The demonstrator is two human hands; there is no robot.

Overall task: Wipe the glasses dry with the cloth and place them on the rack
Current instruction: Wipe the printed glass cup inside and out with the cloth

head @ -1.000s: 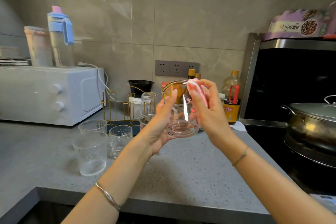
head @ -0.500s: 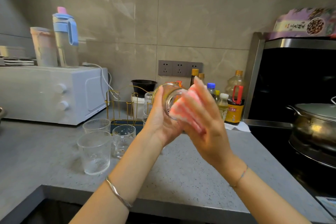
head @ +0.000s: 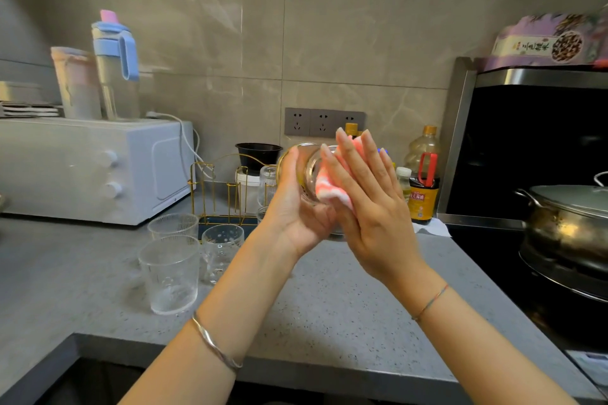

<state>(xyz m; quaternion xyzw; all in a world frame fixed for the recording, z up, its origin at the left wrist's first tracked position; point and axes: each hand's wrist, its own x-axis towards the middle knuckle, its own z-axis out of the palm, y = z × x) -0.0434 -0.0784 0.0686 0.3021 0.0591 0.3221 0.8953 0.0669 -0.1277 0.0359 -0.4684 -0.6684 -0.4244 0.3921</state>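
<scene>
The left hand (head: 296, 214) is gripping one clear glass (head: 309, 168) with a gold-tinted rim, tilting it above the middle of the bench (head: 329, 306). The right hand (head: 371, 204) is pressing one pink-and-white cloth (head: 329, 187) against it with straight fingers. Three more glasses (head: 169, 273) are standing towards the bench's left, just beside the gold wire rack (head: 214, 194).

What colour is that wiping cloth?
The cloth is pink with white stripes, shown best in the head view.
</scene>
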